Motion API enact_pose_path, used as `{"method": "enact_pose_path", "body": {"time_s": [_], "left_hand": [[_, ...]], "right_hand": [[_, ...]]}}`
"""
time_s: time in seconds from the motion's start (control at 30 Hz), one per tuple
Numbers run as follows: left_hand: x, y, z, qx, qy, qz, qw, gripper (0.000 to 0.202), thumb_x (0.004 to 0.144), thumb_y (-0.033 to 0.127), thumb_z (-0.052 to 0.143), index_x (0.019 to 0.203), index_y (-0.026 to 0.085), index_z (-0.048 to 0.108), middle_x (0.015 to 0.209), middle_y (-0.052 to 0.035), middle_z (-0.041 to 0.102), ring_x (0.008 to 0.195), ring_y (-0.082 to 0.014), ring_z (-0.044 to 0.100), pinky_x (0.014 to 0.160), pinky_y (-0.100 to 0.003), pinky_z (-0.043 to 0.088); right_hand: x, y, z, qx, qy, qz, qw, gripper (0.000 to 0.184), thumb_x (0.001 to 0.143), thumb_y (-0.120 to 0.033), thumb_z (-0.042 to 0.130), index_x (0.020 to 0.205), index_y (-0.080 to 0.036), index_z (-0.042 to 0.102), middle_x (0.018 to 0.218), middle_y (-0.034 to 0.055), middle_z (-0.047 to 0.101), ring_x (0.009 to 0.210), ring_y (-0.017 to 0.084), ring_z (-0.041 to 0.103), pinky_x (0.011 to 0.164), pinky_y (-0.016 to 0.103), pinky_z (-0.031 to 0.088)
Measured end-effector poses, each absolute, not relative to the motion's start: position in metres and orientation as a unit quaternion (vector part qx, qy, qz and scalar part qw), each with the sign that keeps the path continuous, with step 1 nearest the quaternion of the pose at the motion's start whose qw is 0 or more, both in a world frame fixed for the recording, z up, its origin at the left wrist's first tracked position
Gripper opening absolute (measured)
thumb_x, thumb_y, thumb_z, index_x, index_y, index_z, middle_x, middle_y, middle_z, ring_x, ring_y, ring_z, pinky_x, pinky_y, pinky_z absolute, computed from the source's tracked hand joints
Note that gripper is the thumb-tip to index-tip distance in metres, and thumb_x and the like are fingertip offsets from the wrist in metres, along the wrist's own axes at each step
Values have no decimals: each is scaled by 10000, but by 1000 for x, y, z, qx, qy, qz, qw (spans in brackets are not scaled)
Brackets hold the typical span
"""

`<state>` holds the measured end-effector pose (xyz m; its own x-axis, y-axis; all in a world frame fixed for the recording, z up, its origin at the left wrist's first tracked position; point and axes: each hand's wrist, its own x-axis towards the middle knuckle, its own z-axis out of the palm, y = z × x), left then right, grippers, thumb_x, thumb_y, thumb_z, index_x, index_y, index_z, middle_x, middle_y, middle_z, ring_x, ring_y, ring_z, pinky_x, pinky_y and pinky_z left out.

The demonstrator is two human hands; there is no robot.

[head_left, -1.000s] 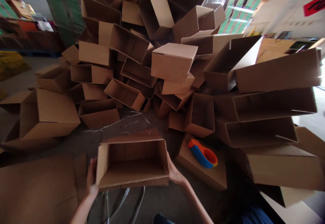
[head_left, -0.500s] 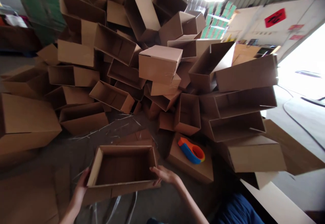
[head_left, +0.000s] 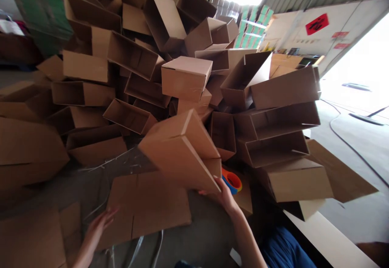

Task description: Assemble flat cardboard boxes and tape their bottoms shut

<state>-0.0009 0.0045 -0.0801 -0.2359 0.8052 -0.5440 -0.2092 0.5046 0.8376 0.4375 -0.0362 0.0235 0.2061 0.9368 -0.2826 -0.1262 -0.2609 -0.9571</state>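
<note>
A tilted cardboard box [head_left: 170, 150] hangs in the air in front of me, its open side turned to the right. By the lower corner of its rim, my right hand [head_left: 223, 195] grips it, fingers partly hidden behind the cardboard. My left hand [head_left: 101, 221] is off the box, fingers stretched out and slightly blurred, above the left part of a flat cardboard sheet [head_left: 161, 207] on the floor. Just behind my right hand, an orange and blue tape dispenser [head_left: 233, 182] lies on a closed carton [head_left: 244, 199], partly covered by the held box.
A tall heap of open cardboard boxes [head_left: 136, 57] fills the space ahead. More boxes [head_left: 300, 181] stack up at the right, and a large carton [head_left: 30, 142] stands at the left. Clear plastic straps [head_left: 136, 249] lie on the floor near me. Dark blue cloth [head_left: 288, 247] shows at bottom right.
The box has gone from level between both hands to raised and tipped rightward in my right hand alone. My left hand has let go, and the flat cardboard beneath is uncovered.
</note>
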Motion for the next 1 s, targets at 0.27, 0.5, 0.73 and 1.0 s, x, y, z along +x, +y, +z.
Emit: {"method": "enact_pose_path", "body": {"time_s": [0.27, 0.5, 0.73, 1.0], "left_hand": [[6, -2, -78, 260, 630, 466, 564, 370, 904, 382, 604, 1219, 187, 609, 1226, -116, 634, 1071, -255, 633, 888, -459, 543], [2, 1, -91, 271, 645, 433, 569, 330, 694, 460, 725, 877, 186, 740, 965, -177, 763, 1112, -387, 654, 908, -528, 530], [-5, 5, -112, 324, 661, 370, 567, 338, 670, 494, 693, 799, 183, 726, 1037, -179, 762, 1142, -366, 647, 951, -493, 511], [-15, 6, -143, 372, 691, 353, 510, 330, 702, 471, 594, 874, 212, 704, 1114, -133, 747, 1152, -321, 647, 904, -433, 539]], "right_hand": [[460, -16, 64, -485, -246, 404, 736, 381, 802, -532, 516, 958, -219, 667, 968, 64, 761, 981, 299, 713, 955, 476, 509], [460, 15, 89, -432, -229, 420, 764, 325, 814, -554, 576, 871, -235, 577, 1073, 46, 720, 1071, 264, 687, 1035, 449, 449], [453, 27, 105, -401, -232, 417, 782, 338, 794, -539, 610, 937, -242, 538, 993, 23, 688, 1083, 250, 680, 1036, 444, 442], [435, 19, 43, -528, -339, 401, 667, 464, 775, -545, 656, 1095, -210, 634, 1099, 93, 707, 988, 239, 694, 847, 360, 511]]}}
